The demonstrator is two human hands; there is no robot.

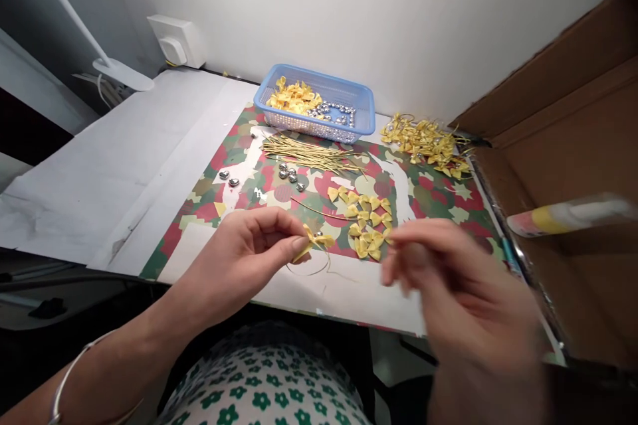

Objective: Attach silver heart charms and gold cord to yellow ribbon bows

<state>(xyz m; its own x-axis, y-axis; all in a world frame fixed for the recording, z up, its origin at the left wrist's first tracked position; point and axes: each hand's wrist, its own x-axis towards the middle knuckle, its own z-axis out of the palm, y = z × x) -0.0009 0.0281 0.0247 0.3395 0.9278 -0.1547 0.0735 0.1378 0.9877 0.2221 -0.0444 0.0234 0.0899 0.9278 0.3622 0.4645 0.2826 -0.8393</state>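
My left hand (269, 242) pinches a yellow ribbon bow (319, 239) between thumb and forefinger. A small silvery bead shows at the bow's middle, and thin yellow cord (329, 264) loops and trails below it. My right hand (448, 279) is off to the right, smeared by motion, with its fingers curled; whether it holds anything does not show. Near its fingertips lie several loose yellow bows (367, 244) in a cluster. A single cord (319, 212) stretches across the mat toward them.
A blue basket (369, 113) of bows and silver beads stands against the wall. Before it lie a bundle of cords (309, 154) and loose silver beads (292, 178). A bow pile (423, 143) is behind right. A cardboard box (563, 146) with a glue-like bottle (563, 216) borders the right.
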